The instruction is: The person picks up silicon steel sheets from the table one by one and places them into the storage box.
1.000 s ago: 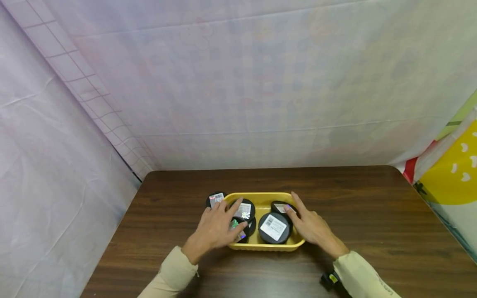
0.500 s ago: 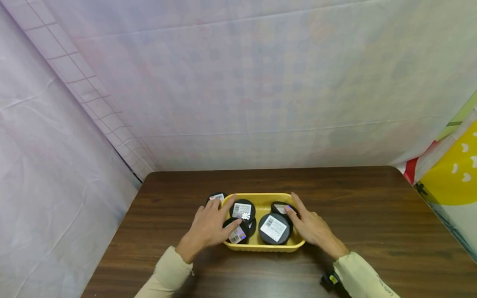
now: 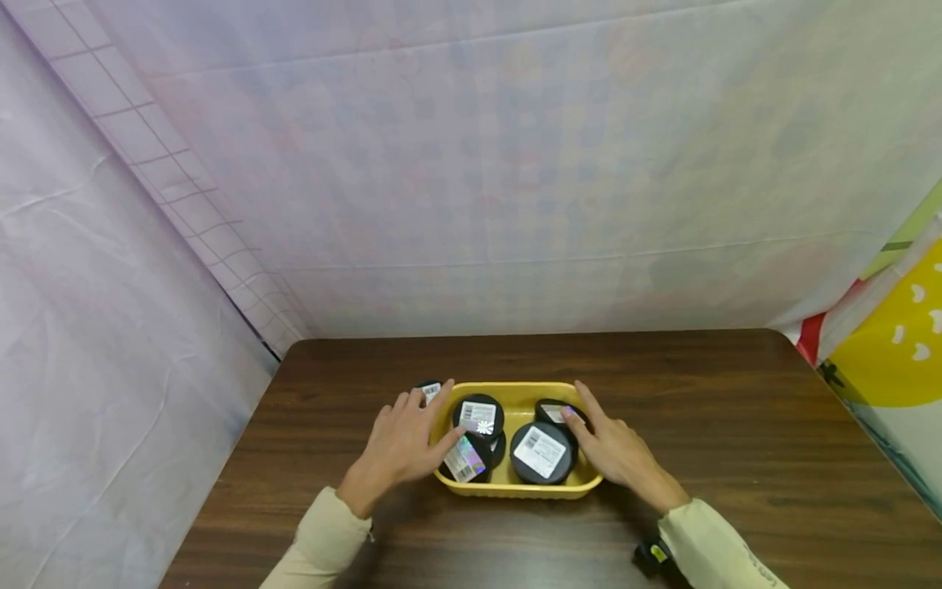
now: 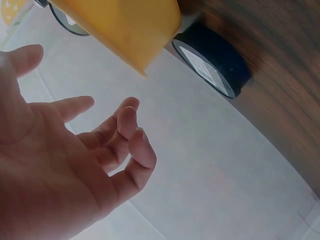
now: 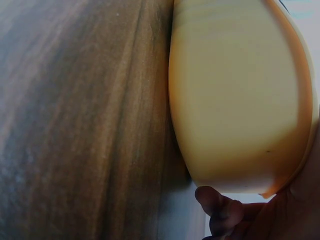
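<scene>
A yellow plastic basket (image 3: 519, 489) holds several round black tins with white labels, among them a tin (image 3: 540, 451) at the right and a tin (image 3: 478, 415) at the left. My right hand (image 3: 621, 448) grips the basket's right end, its thumb inside over the rim and its fingers along the outer wall (image 5: 240, 90). My left hand (image 3: 393, 442) hovers at the left end with spread, relaxed fingers. In the left wrist view the left hand (image 4: 65, 155) holds nothing and looks apart from the basket. Behind it a black tin (image 4: 212, 62) stands on the table, outside the basket.
The dark wooden table (image 3: 699, 409) extends around the basket. A small black object with a yellow-green mark (image 3: 652, 554) lies by the right sleeve. A pale patterned cloth (image 3: 515, 180) hangs behind the table's back edge.
My left hand has drawn back leftward from over the tins, uncovering the front left one. The basket's left end is more exposed. My right hand has stayed in place.
</scene>
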The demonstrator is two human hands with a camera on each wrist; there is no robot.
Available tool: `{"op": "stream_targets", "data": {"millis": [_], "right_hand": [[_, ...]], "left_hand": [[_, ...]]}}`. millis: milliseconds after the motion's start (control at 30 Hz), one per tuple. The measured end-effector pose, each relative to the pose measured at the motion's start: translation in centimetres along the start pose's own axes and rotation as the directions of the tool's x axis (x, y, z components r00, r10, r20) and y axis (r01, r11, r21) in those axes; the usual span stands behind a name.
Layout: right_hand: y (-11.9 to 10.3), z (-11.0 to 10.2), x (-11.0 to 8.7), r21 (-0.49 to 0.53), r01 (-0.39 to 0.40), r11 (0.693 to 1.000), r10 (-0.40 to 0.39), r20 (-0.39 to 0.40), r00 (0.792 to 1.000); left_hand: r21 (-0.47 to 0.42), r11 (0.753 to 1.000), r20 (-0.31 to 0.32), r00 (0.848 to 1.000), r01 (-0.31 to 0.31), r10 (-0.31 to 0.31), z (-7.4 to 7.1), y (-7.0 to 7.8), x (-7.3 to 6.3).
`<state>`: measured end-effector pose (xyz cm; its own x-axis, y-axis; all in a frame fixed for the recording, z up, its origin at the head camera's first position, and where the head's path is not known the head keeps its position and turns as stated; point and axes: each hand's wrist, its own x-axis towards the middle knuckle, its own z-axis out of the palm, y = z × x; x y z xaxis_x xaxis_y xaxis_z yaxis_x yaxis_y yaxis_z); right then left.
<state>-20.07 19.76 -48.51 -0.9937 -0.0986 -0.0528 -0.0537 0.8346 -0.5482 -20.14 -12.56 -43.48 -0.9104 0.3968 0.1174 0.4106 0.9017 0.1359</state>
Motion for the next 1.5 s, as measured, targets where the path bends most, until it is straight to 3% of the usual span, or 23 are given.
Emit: {"op": "stream_targets", "data": {"millis": [333, 500, 1000, 1500], "right_hand": [[0.0, -0.1, -0.1, -0.001, -0.001, 1.0, 0.001, 0.001, 1.0], [0.1, 0.0, -0.1, -0.004, 0.001, 1.0, -0.001, -0.003, 1.0], [0.0, -0.1, -0.1, -0.006, -0.009, 1.0, 0.009, 0.009, 1.0], [-0.1, -0.1, -0.1, -0.008, -0.017, 1.0, 0.017, 0.008, 1.0]], "left_hand": [[0.032, 0.999, -0.025, 0.999, 0.035, -0.034, -0.2, -0.8, 0.0], [0.004, 0.998, -0.023, 0.998, 0.065, -0.065, -0.1, -1.3, 0.0], [-0.027, 0.989, -0.012, 0.99, 0.143, -0.144, 1.2, -3.5, 0.8], [-0.033, 0.988, -0.022, 0.988, 0.151, -0.152, 2.2, -4.2, 1.2]]}}
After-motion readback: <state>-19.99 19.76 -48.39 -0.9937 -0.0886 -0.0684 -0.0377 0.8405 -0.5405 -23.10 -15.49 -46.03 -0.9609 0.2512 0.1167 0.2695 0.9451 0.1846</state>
